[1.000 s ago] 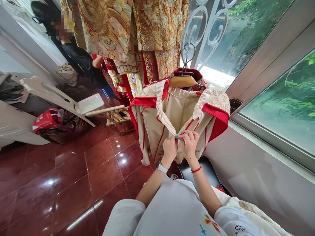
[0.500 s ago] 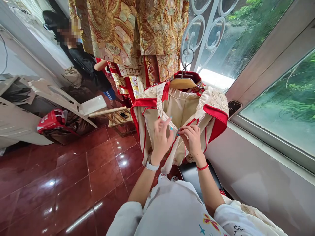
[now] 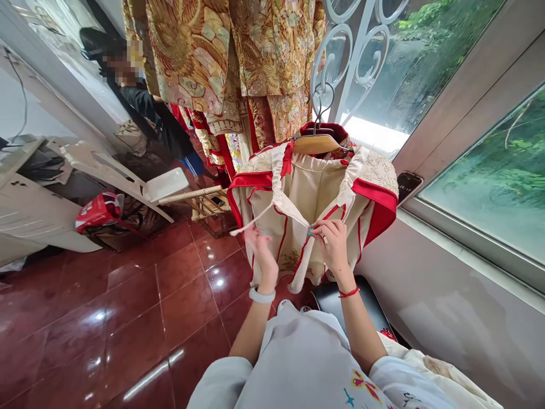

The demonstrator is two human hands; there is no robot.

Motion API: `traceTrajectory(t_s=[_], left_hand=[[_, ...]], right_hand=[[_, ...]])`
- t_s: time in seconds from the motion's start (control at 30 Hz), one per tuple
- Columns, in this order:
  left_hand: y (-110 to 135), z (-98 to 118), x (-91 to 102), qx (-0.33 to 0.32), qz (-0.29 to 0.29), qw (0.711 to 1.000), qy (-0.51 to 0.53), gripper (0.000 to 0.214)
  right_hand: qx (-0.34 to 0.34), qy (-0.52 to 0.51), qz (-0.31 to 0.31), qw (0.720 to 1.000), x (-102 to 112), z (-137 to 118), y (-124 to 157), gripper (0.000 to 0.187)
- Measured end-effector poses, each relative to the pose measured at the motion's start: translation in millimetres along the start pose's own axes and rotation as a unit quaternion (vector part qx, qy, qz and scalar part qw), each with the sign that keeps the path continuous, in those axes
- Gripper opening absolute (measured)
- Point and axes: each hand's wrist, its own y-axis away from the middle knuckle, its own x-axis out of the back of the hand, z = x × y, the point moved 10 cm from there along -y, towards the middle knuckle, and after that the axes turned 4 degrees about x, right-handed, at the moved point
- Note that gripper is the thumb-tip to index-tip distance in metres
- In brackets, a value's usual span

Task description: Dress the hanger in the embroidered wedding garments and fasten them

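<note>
Right hand [image 3: 331, 247] — robe [image 3: 310, 187] edge — floor [image 3: 170, 295] leftward

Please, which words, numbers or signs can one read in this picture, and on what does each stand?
"26:17", faint and uncertain, on the phone screen.
White print on the red bag: too blurred to read.
Marks on the white shirt: unreadable.

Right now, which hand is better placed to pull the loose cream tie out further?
Left, probably. The left hand grips the cream tie, which is stretched toward its side. The right hand pinches the robe at its front middle, away from the tie's loose end.
</note>
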Motion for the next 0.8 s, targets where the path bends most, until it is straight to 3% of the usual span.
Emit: traceTrajectory(t_s=[0.03,0.1,0.13,0.2,0.3,0.4,0.5,0.67,0.8], left_hand=[[13.0,-7.5,-24.8,0.006,-0.086,0.995,-0.043,0.022],[43.2,-10.4,-72.4,-0.036,-0.244,0.959,-0.139,0.026],[55.9,-9.0,-89.9,-0.067,-0.296,0.935,-0.185,0.025],[69.0,-5.4,-110.0,-0.119,-0.340,0.896,-0.261,0.017],[71.5,-1.8,-117.6,-0.167,-0.343,0.870,-0.311,0.022],[71.3,-1.1,-113.4,-0.186,-0.329,0.867,-0.325,0.023],[67.7,5.2,-108.0,-0.175,-0.314,0.872,-0.333,0.024],[53.5,41.7,-102.0,-0.184,-0.281,0.891,-0.305,0.025],[50.9,42.5,-95.7,-0.168,-0.277,0.892,-0.314,0.030]], right_hand=[[0.003,-0.003,0.003,1.000,-0.1,-0.5,-0.1,0.021],[0.010,-0.011,0.012,1.000,0.4,-2.2,0.6,0.023],[0.013,-0.015,0.016,1.000,0.3,-2.9,1.7,0.023],[0.009,-0.019,0.023,1.000,-1.4,-2.4,5.3,0.024],[-0.016,-0.003,0.050,0.999,-5.3,4.7,10.5,0.026],[-0.029,0.059,0.109,0.992,-1.6,10.5,2.4,0.027],[-0.022,0.123,0.152,0.980,11.1,10.0,-31.6,0.025],[-0.029,0.163,0.133,0.977,29.3,12.4,-106.9,0.023],[-0.038,0.161,0.129,0.978,24.1,23.1,-119.5,0.022]])
